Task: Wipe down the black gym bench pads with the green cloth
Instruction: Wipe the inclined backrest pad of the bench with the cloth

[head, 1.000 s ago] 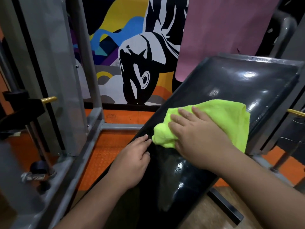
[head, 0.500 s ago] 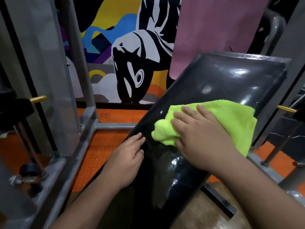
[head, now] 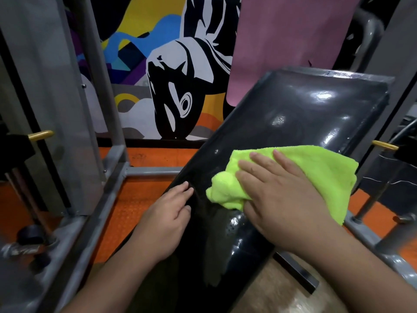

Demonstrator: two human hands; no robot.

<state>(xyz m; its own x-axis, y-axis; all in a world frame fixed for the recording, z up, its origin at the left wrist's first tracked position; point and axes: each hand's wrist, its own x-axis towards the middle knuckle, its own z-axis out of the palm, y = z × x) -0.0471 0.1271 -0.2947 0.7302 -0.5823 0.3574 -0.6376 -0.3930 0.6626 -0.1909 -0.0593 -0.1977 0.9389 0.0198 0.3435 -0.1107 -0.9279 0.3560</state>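
Right hand [head: 279,199]: fingers straight, palm flat, pressing the bright green microfibre cloth [head: 316,175] onto the glossy black padded bench backrest [head: 293,114]; nothing is gripped, the cloth is only pinned beneath the palm. Cloth lies bunched at its left end, spread wider toward the pad's right edge, roughly mid-length on the inclined pad.

Left hand [head: 167,220]: relaxed and unclenched, fingertips resting on the pad's left edge, just beside the cloth but apart from it; it appears to be steadying.

Judgement: mid-wipe. Upper part of the pad, near the pink panel [head: 282,41], shows sheen and glare spots; whether it is already wiped cannot be told. To do the stroke well: keep the palm flat with even pressure, unbunch the left fold so more cloth bears on the pad, run overlapping passes edge to edge, then take the side edges. Grey steel frame [head: 108,175] and orange floor [head: 140,199] lie left.
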